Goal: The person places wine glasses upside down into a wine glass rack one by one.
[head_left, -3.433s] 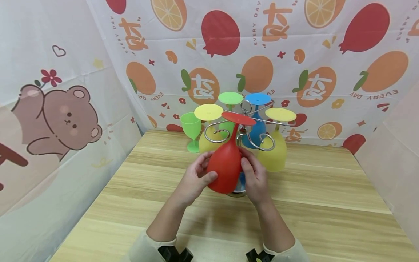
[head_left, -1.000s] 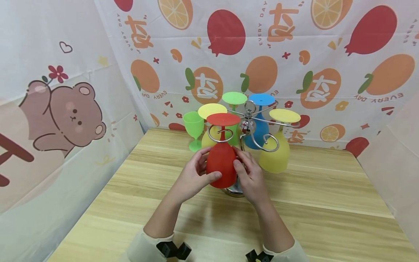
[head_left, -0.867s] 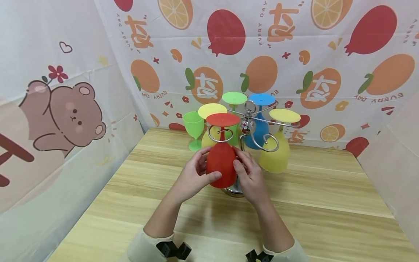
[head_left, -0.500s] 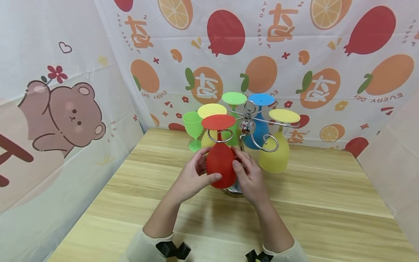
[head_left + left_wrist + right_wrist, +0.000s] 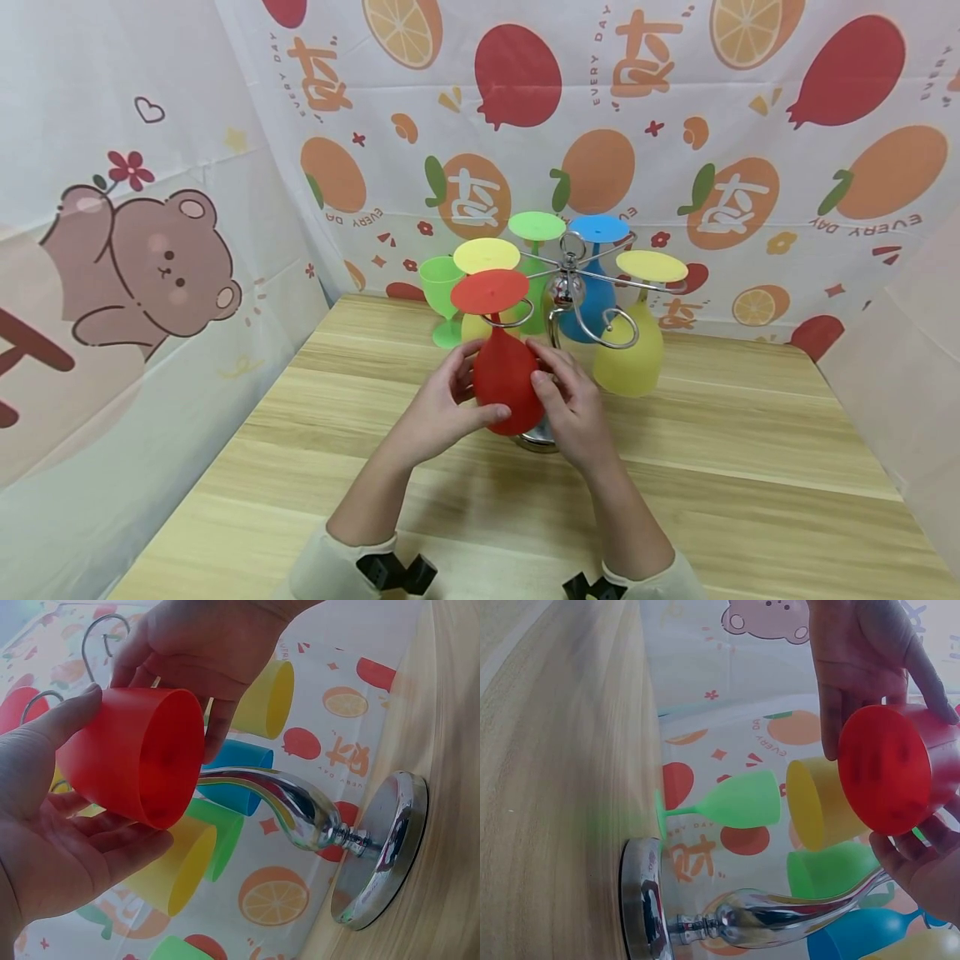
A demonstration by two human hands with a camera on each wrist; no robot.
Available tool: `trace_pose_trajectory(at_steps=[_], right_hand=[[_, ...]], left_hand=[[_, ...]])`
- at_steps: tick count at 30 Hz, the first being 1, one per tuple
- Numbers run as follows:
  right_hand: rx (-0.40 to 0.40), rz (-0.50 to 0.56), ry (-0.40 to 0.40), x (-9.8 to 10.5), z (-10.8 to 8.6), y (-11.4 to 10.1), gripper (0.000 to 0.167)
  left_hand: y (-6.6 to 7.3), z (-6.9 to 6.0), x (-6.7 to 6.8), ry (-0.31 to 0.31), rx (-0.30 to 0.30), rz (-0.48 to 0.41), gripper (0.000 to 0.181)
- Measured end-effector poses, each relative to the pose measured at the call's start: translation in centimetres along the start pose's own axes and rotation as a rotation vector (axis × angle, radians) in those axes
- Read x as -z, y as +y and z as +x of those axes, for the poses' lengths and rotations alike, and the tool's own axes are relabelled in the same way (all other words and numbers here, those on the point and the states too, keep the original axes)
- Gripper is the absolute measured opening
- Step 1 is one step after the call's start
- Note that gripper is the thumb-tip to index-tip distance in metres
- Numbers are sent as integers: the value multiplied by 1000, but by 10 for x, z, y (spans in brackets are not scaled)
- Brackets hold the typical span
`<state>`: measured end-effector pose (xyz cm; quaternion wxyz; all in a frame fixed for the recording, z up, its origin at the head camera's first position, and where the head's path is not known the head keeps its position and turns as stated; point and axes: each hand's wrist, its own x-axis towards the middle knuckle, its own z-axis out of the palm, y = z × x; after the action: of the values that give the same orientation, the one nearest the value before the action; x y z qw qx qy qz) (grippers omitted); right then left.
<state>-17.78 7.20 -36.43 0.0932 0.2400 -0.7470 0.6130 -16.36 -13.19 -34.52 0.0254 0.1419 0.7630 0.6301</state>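
Observation:
A red wine goblet (image 5: pixel 507 379) hangs upside down between my two hands, its foot tilted to the left. Its stem is at a curled loop of the chrome glass rack (image 5: pixel 567 287); whether it sits inside the loop I cannot tell. My left hand (image 5: pixel 442 412) holds the bowl from the left, thumb across its front. From the right, the fingers and thumb of my right hand (image 5: pixel 572 404) grip the same bowl. In the left wrist view the open mouth of the red goblet (image 5: pixel 172 757) faces down towards the rack's round base (image 5: pixel 382 847).
Upside down on the rack hang a blue goblet (image 5: pixel 596 300), a light green goblet (image 5: pixel 537 227), a yellow goblet (image 5: pixel 628 358) on the right and another yellow goblet (image 5: pixel 486 255) behind the red one. A green goblet (image 5: pixel 442 287) stands upright on the wooden table (image 5: pixel 712 467) at back left.
The red goblet has shifted left from in front of the rack's centre to the front-left loop. It went from leaning right, through upright, to leaning left. Both hands have kept their hold.

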Motion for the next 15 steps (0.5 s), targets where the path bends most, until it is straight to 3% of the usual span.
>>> trace_pose_trajectory(at_steps=[15], right_hand=[[-19, 42, -1, -1, 0, -2, 44]], left_hand=[[1, -2, -1, -4, -4, 33, 82]])
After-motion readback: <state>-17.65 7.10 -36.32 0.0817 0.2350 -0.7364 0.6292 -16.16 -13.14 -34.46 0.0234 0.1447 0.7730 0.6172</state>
